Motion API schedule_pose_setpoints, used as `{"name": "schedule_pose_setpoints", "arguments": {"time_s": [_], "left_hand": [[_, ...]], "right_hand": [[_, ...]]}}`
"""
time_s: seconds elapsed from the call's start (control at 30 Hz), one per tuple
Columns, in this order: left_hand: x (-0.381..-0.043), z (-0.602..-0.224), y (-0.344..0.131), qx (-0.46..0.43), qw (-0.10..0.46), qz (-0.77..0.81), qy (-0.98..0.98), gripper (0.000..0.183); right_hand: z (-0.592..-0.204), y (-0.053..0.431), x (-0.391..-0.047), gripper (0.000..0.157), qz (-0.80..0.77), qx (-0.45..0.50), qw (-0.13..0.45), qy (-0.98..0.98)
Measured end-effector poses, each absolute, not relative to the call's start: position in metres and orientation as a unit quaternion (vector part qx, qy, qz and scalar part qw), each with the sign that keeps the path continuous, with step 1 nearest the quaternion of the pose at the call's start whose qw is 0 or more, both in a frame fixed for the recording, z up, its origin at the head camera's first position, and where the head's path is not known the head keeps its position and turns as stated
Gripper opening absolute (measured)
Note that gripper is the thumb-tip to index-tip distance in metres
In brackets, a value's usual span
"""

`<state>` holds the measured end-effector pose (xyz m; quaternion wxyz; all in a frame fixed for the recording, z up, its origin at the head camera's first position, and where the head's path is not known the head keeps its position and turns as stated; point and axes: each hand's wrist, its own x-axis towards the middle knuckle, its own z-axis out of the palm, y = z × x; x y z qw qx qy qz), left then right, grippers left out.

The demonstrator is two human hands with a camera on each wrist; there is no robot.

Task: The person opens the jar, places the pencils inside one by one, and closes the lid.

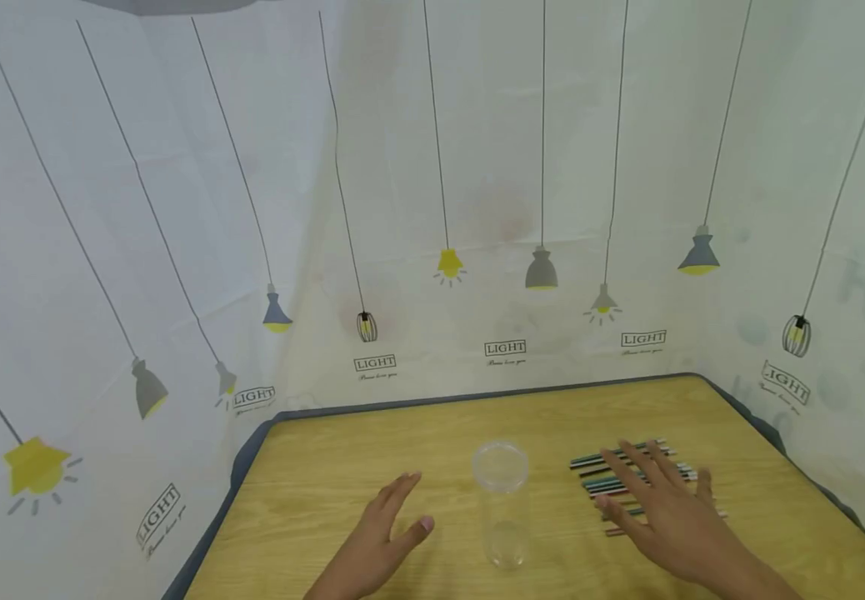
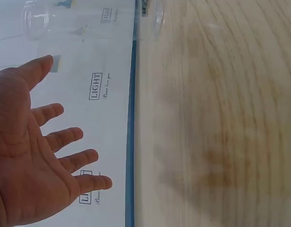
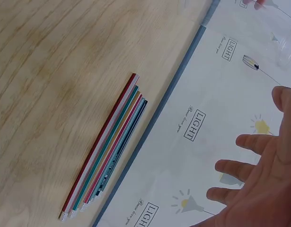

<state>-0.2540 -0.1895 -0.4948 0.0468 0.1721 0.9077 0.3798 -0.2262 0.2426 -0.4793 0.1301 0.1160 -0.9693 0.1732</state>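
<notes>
While hovering with fingers fanned apart, grasped nothing with the right hand [image 1: 661,512], fully unclenched. Held the left hand [image 1: 376,533] likewise released, fingers extended and thumb standing away from them. Saw the pencils [image 3: 105,149] beneath the right hand in the head view, partly covered by it, lying side by side in red, white, teal, tan, pink and dark blue; could not tell of any contact there, yet saw them apart from the fingers in the right wrist view. Found the clear cylinder [image 1: 503,504] upright between both hands, near the left fingertips and touching neither hand. Noted, under both hands, the wood-grain table [image 1: 312,483], with blue edging [image 2: 131,118] beyond the fingertips along the far side. Saw, farther out, white sheeting [image 1: 395,167] printed with hanging lamps [image 1: 541,271] and boxed LIGHT labels [image 1: 505,347], rising ahead of both hands and to either side.
</notes>
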Motion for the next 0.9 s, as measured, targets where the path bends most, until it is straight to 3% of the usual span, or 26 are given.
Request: {"name": "schedule_pose_setpoints", "arguments": {"time_s": [0.37,0.9], "left_hand": [[-0.259,-0.504,-0.183,0.177,0.053,0.410,0.893,0.080],[-0.277,-0.530,-0.138,0.187,0.100,0.517,0.829,0.111]], "right_hand": [[-0.475,0.240,-0.228,0.074,0.189,0.124,0.137,-0.965],[-0.464,0.220,-0.231,0.073,0.238,0.143,0.133,-0.952]]}}
